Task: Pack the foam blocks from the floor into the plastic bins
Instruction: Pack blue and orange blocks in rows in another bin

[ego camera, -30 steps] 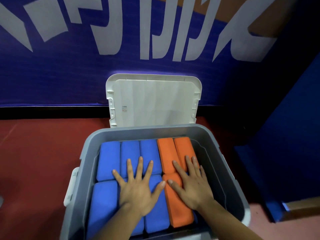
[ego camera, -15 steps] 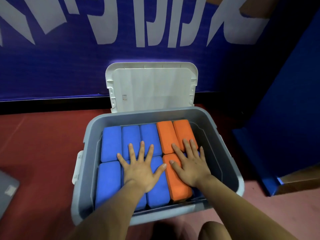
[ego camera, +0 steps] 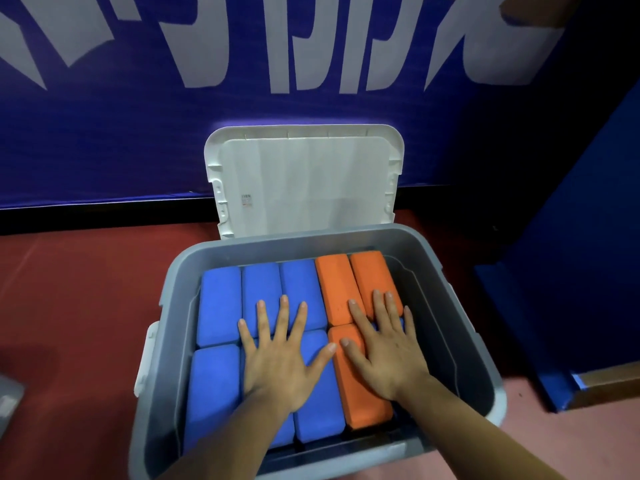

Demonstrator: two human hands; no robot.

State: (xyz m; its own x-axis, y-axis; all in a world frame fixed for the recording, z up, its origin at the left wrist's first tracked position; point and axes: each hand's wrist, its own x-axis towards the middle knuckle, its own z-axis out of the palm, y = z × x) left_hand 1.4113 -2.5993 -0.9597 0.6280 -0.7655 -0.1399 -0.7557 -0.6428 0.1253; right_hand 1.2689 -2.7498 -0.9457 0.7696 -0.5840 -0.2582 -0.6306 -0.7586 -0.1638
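A grey plastic bin point(ego camera: 162, 358) stands on the red floor in front of me, filled with foam blocks lying flat in two rows. Several blue blocks point(ego camera: 220, 303) take up the left and middle, and three orange blocks point(ego camera: 334, 289) lie to the right. My left hand point(ego camera: 280, 358) lies flat with spread fingers on the blue blocks. Beside it, my right hand point(ego camera: 384, 348) presses flat on the orange blocks. Neither hand holds anything.
The bin's white lid point(ego camera: 304, 181) leans upright against the blue banner wall behind it. A blue padded wall point(ego camera: 571, 271) closes the right side. A grey object point(ego camera: 7, 400) shows at the left edge on the red floor point(ego camera: 76, 306).
Both hands have stayed flat on the blocks. My view pulled back and shifted a little, so more of the bin shows.
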